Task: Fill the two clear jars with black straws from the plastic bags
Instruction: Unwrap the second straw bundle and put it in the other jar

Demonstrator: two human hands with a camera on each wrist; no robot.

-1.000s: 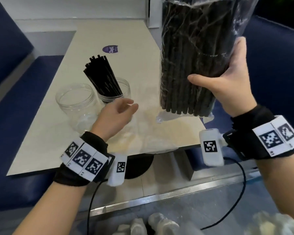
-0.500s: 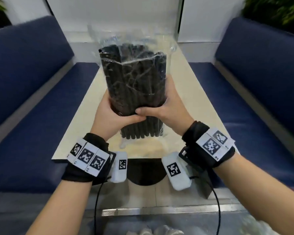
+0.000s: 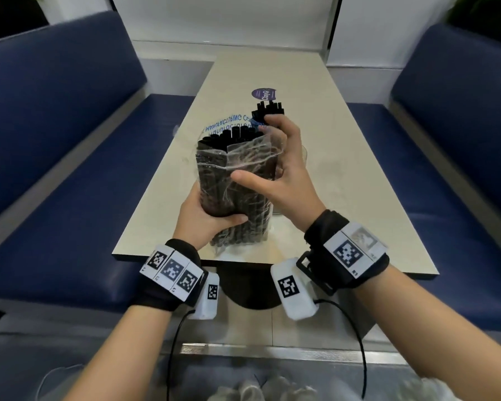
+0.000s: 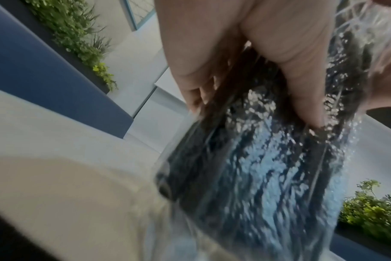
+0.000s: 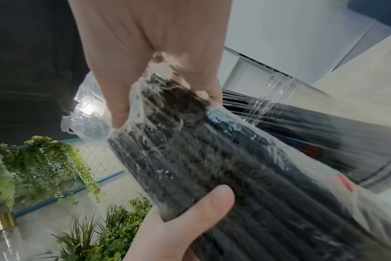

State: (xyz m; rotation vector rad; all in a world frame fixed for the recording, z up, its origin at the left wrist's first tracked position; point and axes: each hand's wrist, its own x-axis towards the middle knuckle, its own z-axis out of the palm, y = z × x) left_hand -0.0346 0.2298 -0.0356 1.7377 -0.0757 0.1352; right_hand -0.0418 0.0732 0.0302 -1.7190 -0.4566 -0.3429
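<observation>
A clear plastic bag of black straws (image 3: 235, 180) stands upright over the table's near end. My left hand (image 3: 206, 218) grips its lower part, fingers wrapped round the back (image 4: 246, 61). My right hand (image 3: 284, 175) is on the bag's upper right side, with the thumb across the front and the fingers pinching the plastic at the top (image 5: 156, 88). Straw tips (image 3: 229, 134) poke out of the open top. Behind the hand, a bunch of straws (image 3: 268, 110) stands in a clear jar (image 5: 290, 98), which is mostly hidden in the head view. The other jar is hidden.
The beige table (image 3: 344, 169) runs away from me between two blue benches (image 3: 70, 140) (image 3: 460, 169). A purple sticker (image 3: 262, 94) lies on the table further back. Loose clear plastic (image 3: 243, 250) lies under the bag at the front edge.
My right hand has moved from the bag's lower part up to its top edge. The plastic there is pulled down and straw tips now show. My left hand keeps its grip low.
</observation>
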